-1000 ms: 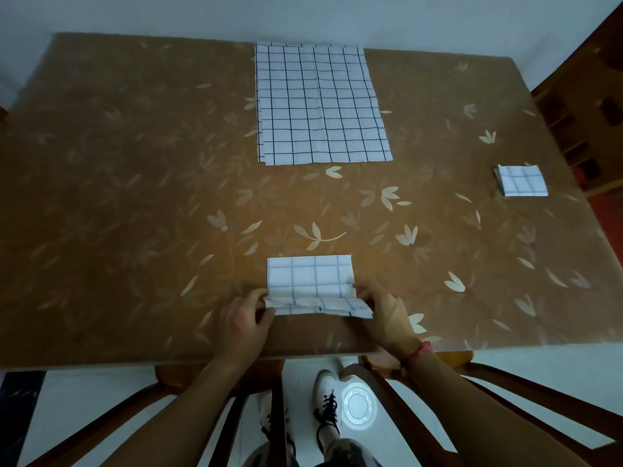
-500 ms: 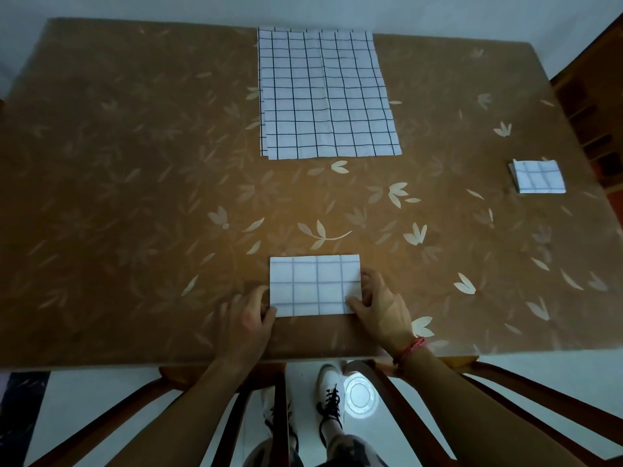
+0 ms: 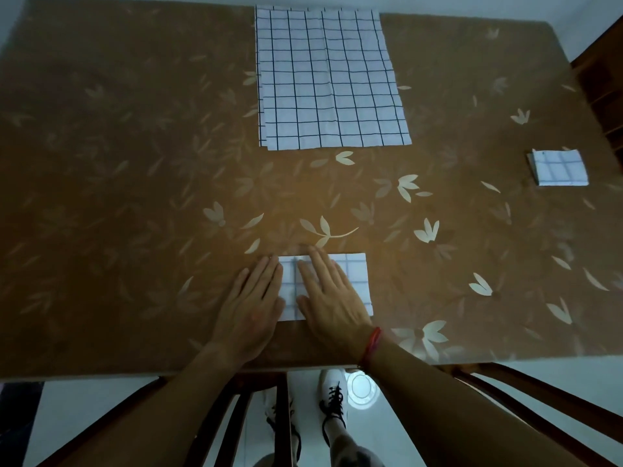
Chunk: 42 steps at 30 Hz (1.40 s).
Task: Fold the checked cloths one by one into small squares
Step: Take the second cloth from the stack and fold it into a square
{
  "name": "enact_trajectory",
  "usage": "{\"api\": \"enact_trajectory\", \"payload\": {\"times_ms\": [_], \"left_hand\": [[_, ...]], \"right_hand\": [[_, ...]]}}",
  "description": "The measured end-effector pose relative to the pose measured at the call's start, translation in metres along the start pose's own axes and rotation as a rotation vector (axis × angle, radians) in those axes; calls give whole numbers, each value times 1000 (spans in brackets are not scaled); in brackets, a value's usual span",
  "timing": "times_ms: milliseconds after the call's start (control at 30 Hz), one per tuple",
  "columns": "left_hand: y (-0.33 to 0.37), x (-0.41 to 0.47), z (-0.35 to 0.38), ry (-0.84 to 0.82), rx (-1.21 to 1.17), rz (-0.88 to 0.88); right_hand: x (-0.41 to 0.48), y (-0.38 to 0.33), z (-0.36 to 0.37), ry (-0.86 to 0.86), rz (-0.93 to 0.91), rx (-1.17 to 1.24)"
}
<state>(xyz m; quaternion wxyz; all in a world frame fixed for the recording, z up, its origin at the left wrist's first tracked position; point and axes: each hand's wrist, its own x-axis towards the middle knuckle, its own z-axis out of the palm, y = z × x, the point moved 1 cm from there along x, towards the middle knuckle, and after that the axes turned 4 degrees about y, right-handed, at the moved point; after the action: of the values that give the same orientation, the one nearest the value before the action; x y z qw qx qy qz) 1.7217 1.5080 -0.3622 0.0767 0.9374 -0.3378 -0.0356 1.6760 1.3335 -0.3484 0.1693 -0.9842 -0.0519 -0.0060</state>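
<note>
Leaf-patterned table (image 3: 135,197); left hand (image 3: 251,303), right hand (image 3: 332,294) flat on folded cloth (image 3: 354,274)

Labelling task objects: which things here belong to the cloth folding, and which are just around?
Job: half-folded cloth, under left hand and right hand; unfolded cloth stack; finished folded square.
Just around: chair; shoes; cabinet.
</note>
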Motion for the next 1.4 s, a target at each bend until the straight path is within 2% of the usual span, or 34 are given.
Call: {"api": "enact_trajectory", "payload": {"times_ms": [133,267,467,733,967,1167,1400], "left_hand": [[-4,0,6,-25,19,9],[-5,-1,8,-50,21,10],[-6,-1,7,-76,51,25],[-3,0,3,-82,28,0],[-3,0,1,-95,51,-6],[0,2,-2,-106,50,-36],[2,2,-6,-102,42,-47]], "right_hand": [[9,-3,19,-22,-91,-40],[9,1,27,-88,-108,-103],[7,13,24,-144,-47,-155],[-31,87,-17,-238,38,-307],[-29,84,-22,-284,70,-248],[-5,75,-45,-233,109,-81],[34,72,-51,-285,118,-135]]}}
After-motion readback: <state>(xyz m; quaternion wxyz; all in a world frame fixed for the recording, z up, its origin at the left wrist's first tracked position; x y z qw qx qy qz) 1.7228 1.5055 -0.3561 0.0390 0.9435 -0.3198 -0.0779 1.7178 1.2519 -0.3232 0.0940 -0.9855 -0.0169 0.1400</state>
